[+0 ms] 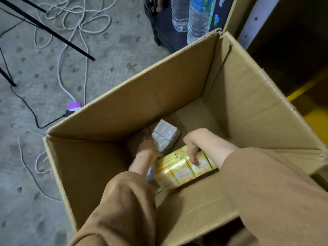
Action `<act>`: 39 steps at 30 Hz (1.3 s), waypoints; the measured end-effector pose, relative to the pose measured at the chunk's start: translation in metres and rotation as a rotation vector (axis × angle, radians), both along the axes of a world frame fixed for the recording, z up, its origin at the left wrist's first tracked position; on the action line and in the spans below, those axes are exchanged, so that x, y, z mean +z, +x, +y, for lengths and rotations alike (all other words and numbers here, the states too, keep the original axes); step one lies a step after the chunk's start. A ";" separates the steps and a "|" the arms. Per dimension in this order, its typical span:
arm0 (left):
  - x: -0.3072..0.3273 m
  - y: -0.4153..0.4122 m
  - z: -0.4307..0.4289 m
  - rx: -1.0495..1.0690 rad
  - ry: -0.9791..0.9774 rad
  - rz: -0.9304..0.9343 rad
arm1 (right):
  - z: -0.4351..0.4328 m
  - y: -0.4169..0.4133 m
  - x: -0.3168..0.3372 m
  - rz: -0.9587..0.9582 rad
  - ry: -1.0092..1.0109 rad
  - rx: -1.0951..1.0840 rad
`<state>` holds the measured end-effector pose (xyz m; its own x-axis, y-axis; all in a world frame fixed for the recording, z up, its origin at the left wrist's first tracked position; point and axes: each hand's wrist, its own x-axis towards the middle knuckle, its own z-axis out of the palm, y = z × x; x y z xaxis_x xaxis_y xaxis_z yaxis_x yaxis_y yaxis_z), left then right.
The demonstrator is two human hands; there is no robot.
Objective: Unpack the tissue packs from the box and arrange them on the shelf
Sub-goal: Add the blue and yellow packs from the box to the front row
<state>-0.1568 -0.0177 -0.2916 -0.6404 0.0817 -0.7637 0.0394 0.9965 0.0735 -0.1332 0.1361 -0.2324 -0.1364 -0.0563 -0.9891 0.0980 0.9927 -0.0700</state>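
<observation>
Two packs visible in the large brown cardboard box (177,82), both low on its floor. Most of the box floor is bare, so I judge it's near empty and the unpacking mostly done.

My right hand (192,148) is on the yellow plastic-wrapped multipack of tissue packs (179,170): fingers curled over its top face, thumb side hidden, so it reads as a closing grasp on the bundle. Can't confirm it's lifted; the pack looks like it lies against the near box wall.

My left hand (148,145) is deep in the box touching the pale grey-white wrapped tissue pack (166,137), which is tilted up on end just beyond the yellow one. Fingers are behind the pack and motion-blurred, so I can't tell if they are clamped or only resting against it.

A bit of another bluish wrapper shows beside my left forearm, too hidden to call.

Shelf: dark opening with a yellow rail (301,93) to the right of the box. No placed packs visible from here, so I can't count what's shelved.

Left to do, my estimate: lift these two out, check the corner under my left arm, then arrange them on the shelf.

Clear plastic water bottles (197,20) stand beyond the box, a loose white cable (74,25) on the concrete floor (110,55); neither is in the way.
</observation>
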 end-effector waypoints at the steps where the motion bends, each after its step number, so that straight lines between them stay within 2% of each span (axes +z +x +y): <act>1: 0.006 0.001 -0.002 -0.044 -0.010 0.005 | 0.003 -0.001 0.003 0.054 0.002 0.061; 5: 0.037 0.004 -0.009 -0.178 0.010 0.069 | 0.014 0.001 0.037 0.171 0.035 0.111; 9: 0.079 0.004 -0.010 -0.194 0.045 0.125 | 0.020 0.011 0.084 0.256 0.135 0.070; 15: 0.152 0.006 -0.018 -0.189 0.068 0.171 | 0.035 0.038 0.161 0.445 0.203 -0.128; 21: 0.228 0.012 -0.035 -0.145 0.179 0.238 | 0.046 0.072 0.231 0.633 0.185 -0.366; 25: 0.281 0.017 -0.035 -0.259 0.187 0.280 | 0.056 0.096 0.275 0.730 0.158 -0.505; 32: 0.370 0.017 -0.020 -0.502 0.180 0.370 | 0.094 0.149 0.341 0.850 0.190 -0.569; 39: 0.443 0.030 0.042 -0.746 0.320 0.477 | 0.149 0.224 0.399 0.994 0.236 -0.711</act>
